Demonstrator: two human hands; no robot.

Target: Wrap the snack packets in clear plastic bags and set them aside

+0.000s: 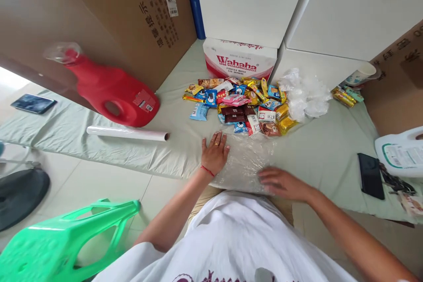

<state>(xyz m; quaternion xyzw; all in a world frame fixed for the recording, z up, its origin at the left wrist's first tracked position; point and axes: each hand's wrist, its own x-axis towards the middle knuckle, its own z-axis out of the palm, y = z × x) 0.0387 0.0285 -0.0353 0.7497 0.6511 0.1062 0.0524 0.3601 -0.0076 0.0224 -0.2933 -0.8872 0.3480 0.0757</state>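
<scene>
A clear plastic sheet or flattened bag lies on the cloth in front of me. My left hand rests flat with its fingers spread, at the sheet's left edge. Over the sheet's right side is my right hand, its fingers stretched out and somewhat blurred; whether it touches the plastic I cannot tell. Just beyond the sheet sits a pile of small wrapped snacks in blue, brown, gold and red packets. Crumpled clear plastic bags lie to the right of the pile.
A white Wahaha box stands behind the snacks. To the left lie a red jug, a white roll and a phone. At right are a black phone and a white jug. A green stool is on the floor.
</scene>
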